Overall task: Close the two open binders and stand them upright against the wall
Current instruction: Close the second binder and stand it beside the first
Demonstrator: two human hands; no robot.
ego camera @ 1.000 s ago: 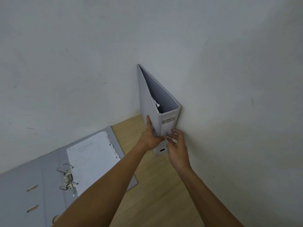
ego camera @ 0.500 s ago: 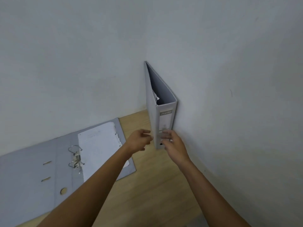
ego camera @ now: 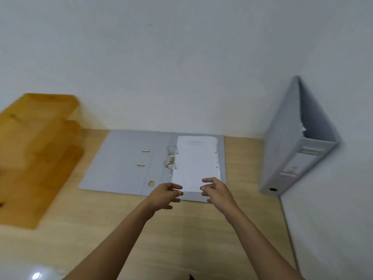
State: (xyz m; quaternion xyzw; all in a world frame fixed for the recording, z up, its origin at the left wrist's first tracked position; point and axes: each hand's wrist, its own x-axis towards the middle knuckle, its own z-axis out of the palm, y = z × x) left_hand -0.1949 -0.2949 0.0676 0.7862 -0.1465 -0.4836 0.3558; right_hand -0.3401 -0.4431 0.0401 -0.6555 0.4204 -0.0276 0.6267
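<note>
Open binder [ego camera: 129, 162]: flat on bench [ego camera: 181, 239], far side.
Closed binder [ego camera: 290, 150]: upright, right wall.
Left hand [ego camera: 164, 196], right hand [ego camera: 217, 189]: open, empty, over near edge.

Open binder [ego camera: 129, 164] left of upright binder [ego camera: 290, 150]

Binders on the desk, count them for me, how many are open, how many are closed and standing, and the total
Open, lying flat: 1, the open binder with paper on its rings
Closed, standing upright: 1, the closed binder at the right wall
Total: 2
</note>
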